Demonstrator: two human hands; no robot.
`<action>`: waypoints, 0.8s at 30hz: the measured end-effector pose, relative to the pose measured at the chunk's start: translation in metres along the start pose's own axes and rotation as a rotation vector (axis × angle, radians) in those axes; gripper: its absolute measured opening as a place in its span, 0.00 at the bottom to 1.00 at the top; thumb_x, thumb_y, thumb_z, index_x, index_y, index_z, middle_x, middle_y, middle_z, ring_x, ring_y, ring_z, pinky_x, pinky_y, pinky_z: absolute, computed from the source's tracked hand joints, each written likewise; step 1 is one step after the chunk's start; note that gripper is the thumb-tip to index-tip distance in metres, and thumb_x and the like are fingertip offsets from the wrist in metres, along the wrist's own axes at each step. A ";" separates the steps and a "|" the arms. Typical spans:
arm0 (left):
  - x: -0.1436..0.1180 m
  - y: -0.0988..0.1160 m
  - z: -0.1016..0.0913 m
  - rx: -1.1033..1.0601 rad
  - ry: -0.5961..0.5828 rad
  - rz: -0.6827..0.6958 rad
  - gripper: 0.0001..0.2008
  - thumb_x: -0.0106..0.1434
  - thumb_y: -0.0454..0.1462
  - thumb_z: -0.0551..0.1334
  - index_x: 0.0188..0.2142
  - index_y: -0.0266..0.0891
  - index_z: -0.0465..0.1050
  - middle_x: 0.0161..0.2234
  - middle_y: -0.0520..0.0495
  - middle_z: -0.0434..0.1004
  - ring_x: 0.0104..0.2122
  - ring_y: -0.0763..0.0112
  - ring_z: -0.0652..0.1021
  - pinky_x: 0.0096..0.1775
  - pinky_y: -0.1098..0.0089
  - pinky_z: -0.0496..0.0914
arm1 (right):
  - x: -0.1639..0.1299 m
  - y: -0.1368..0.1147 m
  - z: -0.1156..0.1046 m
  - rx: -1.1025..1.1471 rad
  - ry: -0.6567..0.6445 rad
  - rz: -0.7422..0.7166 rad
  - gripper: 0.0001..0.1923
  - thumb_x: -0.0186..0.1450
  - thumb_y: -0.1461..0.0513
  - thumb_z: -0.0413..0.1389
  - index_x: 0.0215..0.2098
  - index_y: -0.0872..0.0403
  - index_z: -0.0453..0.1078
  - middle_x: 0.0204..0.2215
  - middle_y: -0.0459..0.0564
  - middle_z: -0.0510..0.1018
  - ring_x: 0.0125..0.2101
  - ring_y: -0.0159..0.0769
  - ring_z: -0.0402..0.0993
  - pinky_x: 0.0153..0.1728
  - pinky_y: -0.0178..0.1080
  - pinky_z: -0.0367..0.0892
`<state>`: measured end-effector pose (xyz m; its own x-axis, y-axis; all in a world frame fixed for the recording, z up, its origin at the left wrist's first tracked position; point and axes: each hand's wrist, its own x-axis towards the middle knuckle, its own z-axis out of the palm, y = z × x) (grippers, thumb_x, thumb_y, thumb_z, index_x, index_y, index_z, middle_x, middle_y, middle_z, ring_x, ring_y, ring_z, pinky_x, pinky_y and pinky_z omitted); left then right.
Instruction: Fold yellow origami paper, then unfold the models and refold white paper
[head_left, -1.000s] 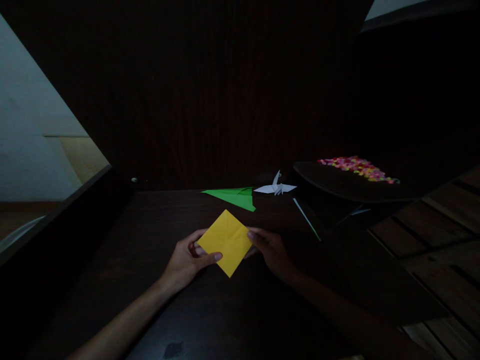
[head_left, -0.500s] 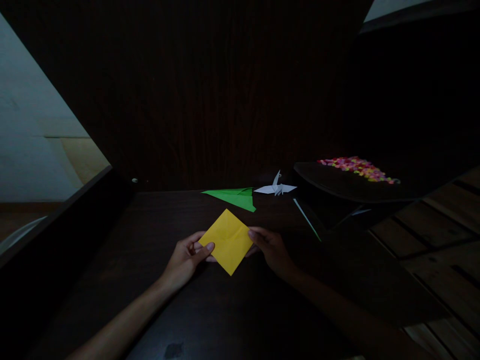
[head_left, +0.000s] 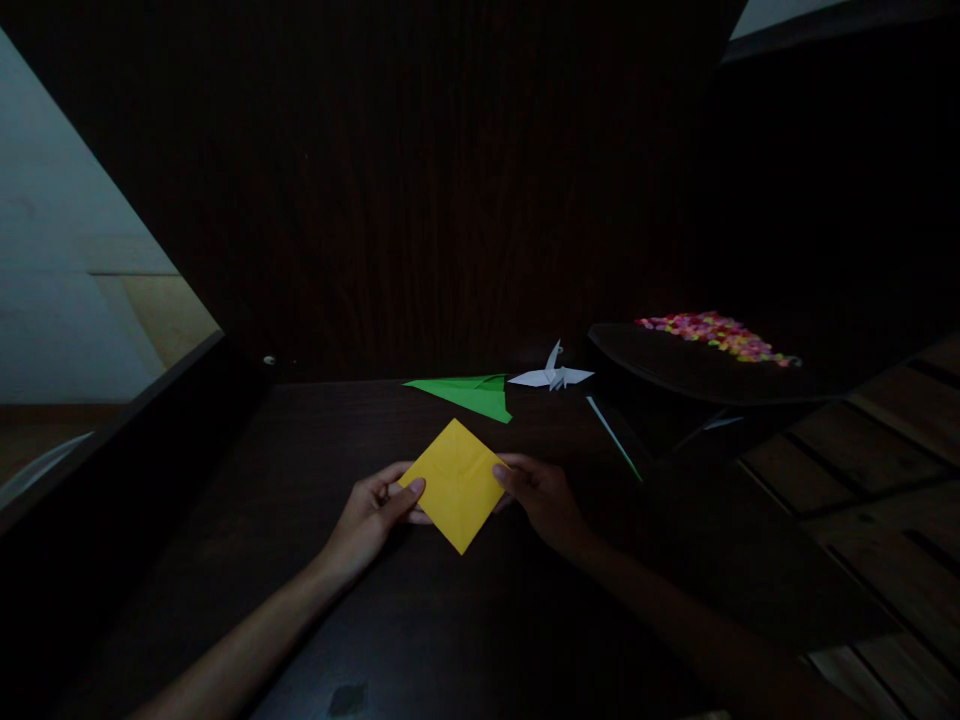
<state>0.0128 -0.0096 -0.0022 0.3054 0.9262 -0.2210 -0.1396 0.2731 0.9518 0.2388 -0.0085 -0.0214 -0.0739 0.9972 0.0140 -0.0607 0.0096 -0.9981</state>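
A yellow folded paper square (head_left: 457, 490) is held between both hands, turned so that it looks like a diamond with creases near its middle. My left hand (head_left: 379, 505) pinches its left corner, thumb on top and fingers behind. At the right corner my right hand (head_left: 538, 492) grips it the same way, its lower fingers partly hidden. Just beyond the square, a green paper plane (head_left: 469, 396) lies on the dark wooden table (head_left: 322, 440). A white paper crane (head_left: 553, 376) rests to the right of the plane.
A thin pale strip with a green end (head_left: 615, 440) lies right of my right hand. Farther right, a dark rounded shelf (head_left: 645, 360) bears a heap of small colourful pieces (head_left: 724, 335). A dark panel (head_left: 450, 200) rises behind the table, and a raised edge (head_left: 120, 440) borders the left.
Both thumbs have shifted slightly to the left on the yellow paper, and its creases look a little different. The green plane and white crane stay where they were.
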 end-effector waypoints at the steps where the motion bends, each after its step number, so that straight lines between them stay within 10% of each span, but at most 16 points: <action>1: 0.000 0.000 0.000 0.007 -0.003 -0.001 0.24 0.55 0.45 0.70 0.47 0.34 0.74 0.37 0.42 0.83 0.36 0.59 0.82 0.39 0.64 0.77 | 0.000 0.000 0.000 -0.008 -0.002 0.000 0.20 0.57 0.49 0.62 0.38 0.55 0.77 0.30 0.51 0.82 0.31 0.42 0.80 0.25 0.39 0.77; 24: -0.005 0.001 0.006 0.099 -0.129 -0.009 0.23 0.51 0.38 0.73 0.46 0.37 0.74 0.41 0.44 0.82 0.41 0.58 0.81 0.44 0.62 0.74 | -0.007 -0.001 0.001 -0.235 -0.013 -0.056 0.14 0.57 0.55 0.63 0.38 0.53 0.77 0.32 0.50 0.83 0.31 0.41 0.80 0.30 0.39 0.73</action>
<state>0.0167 -0.0155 0.0010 0.4256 0.8811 -0.2061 -0.0448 0.2480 0.9677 0.2385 -0.0151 -0.0203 -0.0894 0.9936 0.0690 0.1681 0.0833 -0.9822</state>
